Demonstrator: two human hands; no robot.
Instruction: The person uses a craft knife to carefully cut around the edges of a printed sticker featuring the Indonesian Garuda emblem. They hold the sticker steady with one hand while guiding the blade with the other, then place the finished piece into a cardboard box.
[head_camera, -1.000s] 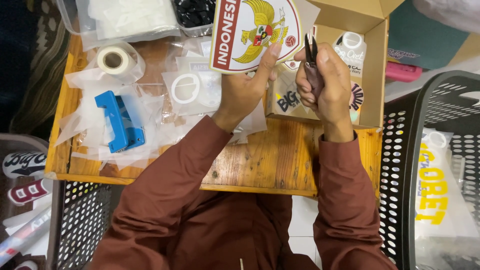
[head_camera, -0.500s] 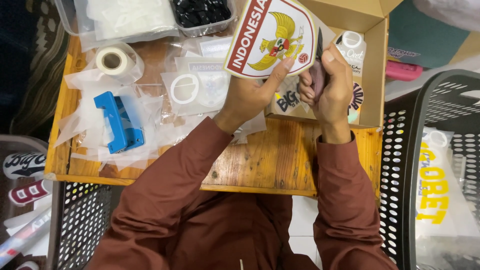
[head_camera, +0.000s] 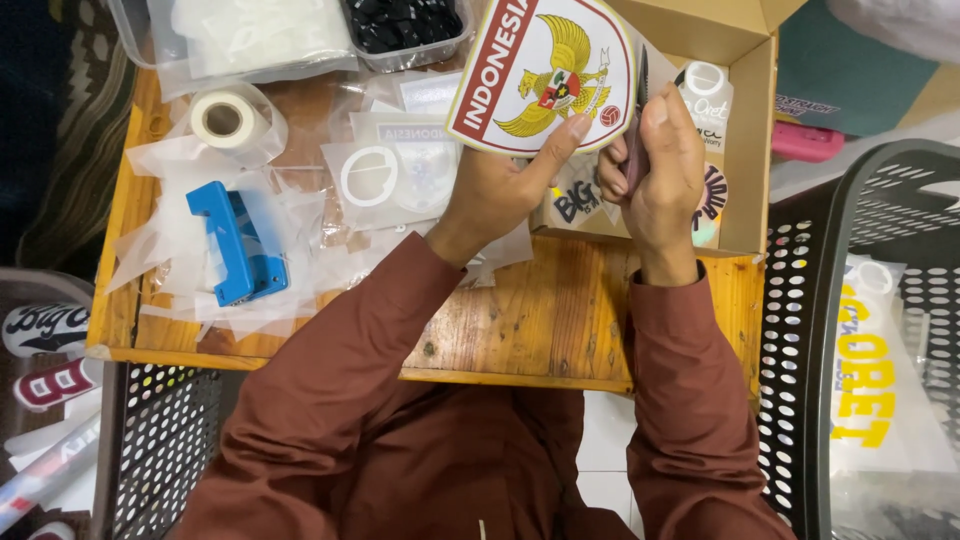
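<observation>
My left hand (head_camera: 500, 190) pinches the crest sticker (head_camera: 545, 75) by its lower edge. My right hand (head_camera: 655, 165) grips scissors (head_camera: 641, 100) upright, just right of it.

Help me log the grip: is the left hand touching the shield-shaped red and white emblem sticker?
Touching. The head view shows the left hand pinching the shield-shaped red and white emblem sticker at its lower edge.

Both arms in rust-brown sleeves are stretched forward over the bench. Left hand (head_camera: 495, 190) is pinching with fingers up, right hand (head_camera: 655, 165) curled in a closed grip.
</observation>
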